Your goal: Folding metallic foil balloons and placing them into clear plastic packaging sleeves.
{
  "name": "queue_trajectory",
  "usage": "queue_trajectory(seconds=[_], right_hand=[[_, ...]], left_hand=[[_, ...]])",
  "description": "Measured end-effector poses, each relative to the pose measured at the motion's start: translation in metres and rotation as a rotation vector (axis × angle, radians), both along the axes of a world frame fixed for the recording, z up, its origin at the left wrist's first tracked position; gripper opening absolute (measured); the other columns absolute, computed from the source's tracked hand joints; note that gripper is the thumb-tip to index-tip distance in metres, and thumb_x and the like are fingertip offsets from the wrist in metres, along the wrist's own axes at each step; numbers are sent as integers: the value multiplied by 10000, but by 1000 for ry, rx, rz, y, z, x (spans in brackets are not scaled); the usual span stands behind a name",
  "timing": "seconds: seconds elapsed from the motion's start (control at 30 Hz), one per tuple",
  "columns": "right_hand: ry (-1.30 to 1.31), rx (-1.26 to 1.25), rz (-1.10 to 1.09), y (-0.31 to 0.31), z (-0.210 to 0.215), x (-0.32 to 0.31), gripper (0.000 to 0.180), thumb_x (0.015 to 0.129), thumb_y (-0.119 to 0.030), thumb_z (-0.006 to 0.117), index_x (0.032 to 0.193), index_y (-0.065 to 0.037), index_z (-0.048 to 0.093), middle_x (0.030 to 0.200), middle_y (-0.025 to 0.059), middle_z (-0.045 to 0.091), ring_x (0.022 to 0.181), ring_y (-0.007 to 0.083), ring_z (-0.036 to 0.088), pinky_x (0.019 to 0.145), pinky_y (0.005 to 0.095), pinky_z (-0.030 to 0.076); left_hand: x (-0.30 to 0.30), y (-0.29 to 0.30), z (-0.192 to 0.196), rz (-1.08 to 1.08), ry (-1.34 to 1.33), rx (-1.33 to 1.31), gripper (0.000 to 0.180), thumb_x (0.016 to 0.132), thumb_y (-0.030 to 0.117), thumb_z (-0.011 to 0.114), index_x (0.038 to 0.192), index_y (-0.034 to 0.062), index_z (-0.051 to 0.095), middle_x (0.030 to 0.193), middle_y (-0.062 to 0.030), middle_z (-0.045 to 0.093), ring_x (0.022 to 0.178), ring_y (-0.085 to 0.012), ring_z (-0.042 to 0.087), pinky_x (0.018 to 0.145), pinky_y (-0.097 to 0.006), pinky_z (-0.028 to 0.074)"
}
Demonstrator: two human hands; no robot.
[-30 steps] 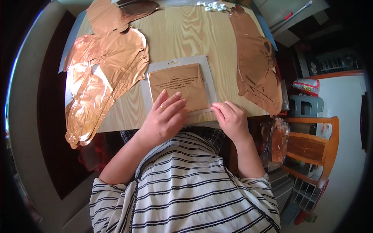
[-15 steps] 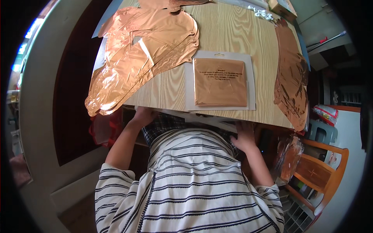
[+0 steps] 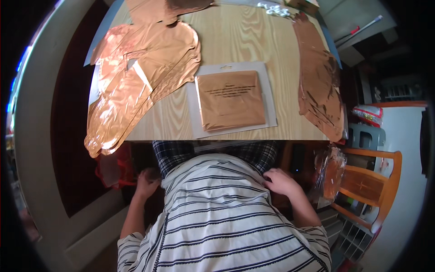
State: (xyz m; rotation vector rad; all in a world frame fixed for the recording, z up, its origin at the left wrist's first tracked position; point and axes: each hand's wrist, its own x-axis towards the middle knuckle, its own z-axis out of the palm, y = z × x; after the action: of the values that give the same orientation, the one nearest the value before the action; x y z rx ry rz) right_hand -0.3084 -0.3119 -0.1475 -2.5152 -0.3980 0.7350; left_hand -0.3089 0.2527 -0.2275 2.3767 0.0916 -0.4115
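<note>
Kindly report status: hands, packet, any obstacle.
Left hand, right hand: both off table. Copper packet flat on it, front uncovered. Copper foil close at left.

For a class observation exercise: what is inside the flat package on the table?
Inside the pale-edged package, a flat copper-coloured bundle shows, with dark print over it. Its underside and any inner layers are covered, so unseen.

Desk [image 3: 226,41], near edge, middle: flat packet [image 3: 232,102]. 
Desk, left: foil stack [image 3: 149,63], its near end jutting past the near edge. 
Desk, right: long foil piece [image 3: 319,75], along the side. 
Desk, far right: small pieces [image 3: 274,9], clustered; box [image 3: 303,5] beside them. 
Right of desk: chair [image 3: 389,181]; bagged bundle [image 3: 333,174] to its left. 
Below near edge: left hand [image 3: 146,181] left of lap [image 3: 170,156], right hand [image 3: 281,181] at its right.
</note>
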Motion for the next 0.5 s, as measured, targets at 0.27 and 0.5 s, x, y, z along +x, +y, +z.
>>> queue_trajectory(seconds=[0.27, 0.5], right_hand=[[-470, 311, -336, 11, 136, 92, 90, 837, -40, 743, 907, -31, 687, 883, 114, 680, 840, 298, 670, 747, 388, 534], [-724, 98, -81, 32, 123, 121, 573, 739, -175, 842, 1253, -12, 647, 1371, 157, 595, 1313, 348, 520, 1120, 478, 408]], left_hand=[[145, -158, 225, -455, -16, -163, 162, 854, 152, 745, 933, 12, 723, 849, -132, 668, 719, -311, 661, 675, -399, 525], [196, -280, 208, -690, -779, -49, 543, 790, 287, 814, 1264, 93, 637, 1354, -158, 570, 1310, -386, 509, 1119, -552, 371]])
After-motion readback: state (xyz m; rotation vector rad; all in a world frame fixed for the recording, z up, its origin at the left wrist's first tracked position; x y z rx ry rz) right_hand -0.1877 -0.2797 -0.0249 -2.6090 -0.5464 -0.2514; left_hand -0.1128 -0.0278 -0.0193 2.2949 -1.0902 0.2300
